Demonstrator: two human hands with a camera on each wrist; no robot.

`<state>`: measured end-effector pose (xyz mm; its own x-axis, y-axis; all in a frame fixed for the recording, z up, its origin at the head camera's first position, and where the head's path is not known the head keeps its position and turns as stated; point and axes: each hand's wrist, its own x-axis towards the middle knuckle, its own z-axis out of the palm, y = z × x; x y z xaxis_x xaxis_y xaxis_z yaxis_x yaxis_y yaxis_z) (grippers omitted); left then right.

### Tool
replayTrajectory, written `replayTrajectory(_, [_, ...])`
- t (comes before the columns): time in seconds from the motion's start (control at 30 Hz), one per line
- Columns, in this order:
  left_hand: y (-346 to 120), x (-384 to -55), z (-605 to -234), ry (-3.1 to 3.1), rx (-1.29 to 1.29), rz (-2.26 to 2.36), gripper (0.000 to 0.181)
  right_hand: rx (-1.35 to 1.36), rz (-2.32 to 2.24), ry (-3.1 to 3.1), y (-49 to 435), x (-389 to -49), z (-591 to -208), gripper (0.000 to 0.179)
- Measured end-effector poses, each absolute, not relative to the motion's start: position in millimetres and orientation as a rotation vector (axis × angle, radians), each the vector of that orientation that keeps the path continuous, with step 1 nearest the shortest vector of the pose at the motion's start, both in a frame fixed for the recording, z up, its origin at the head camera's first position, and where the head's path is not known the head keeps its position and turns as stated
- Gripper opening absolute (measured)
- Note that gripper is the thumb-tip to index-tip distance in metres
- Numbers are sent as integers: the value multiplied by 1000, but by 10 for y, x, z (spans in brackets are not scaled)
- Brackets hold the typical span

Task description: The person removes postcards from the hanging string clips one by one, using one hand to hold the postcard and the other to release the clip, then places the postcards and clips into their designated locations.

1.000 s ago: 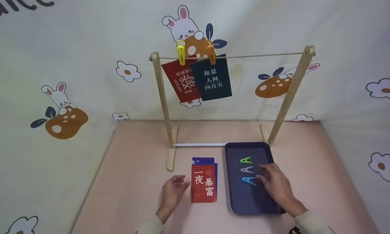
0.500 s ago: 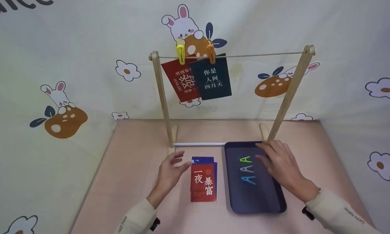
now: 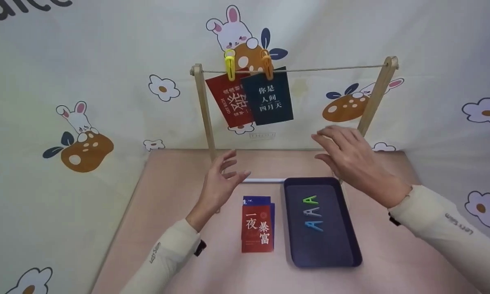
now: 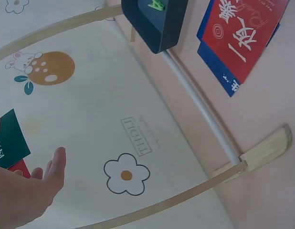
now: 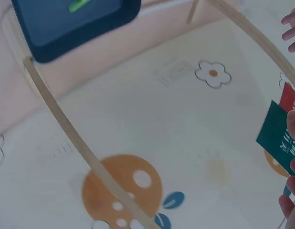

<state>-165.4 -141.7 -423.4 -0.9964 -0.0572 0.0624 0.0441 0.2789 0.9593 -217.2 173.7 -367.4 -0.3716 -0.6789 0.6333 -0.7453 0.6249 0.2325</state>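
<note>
Two cards (image 3: 274, 114) hang at 12 o'clock because pegs (image 3: 230, 67) pinch them to rope (image 3: 326, 68); left hand (image 3: 219, 181), right hand (image 3: 349, 155) both empty, fingers relaxed

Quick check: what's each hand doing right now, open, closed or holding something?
Left hand: open, fingers apart, holding nothing.
Right hand: open, fingers loosely bent, nothing visible in it.

From above, the head view faces forward and down, the tray (image 3: 336, 239) between four and five o'clock. Both wrist views, nearer and tilted, face the wall (image 4: 85, 143); they share the tray, at twelve o'clock left, eleven right.
</note>
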Motion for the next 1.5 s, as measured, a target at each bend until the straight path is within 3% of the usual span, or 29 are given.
replayTrajectory(0.47, [-1287,-2034,-3940,-2296,-68,-1913,70,1136,-41,-2072,1388,-2440,-3113,58])
replayTrajectory(0.93, [-1140,-2373,-3692,-2151,28,-2026,63,1110,-11,-2148,932,-2750,-2517,67])
replayTrajectory(1.5, [-982,-2632,-3739,-1985,170,-2135,47,948,167,-2507,517,-2879,-2233,60])
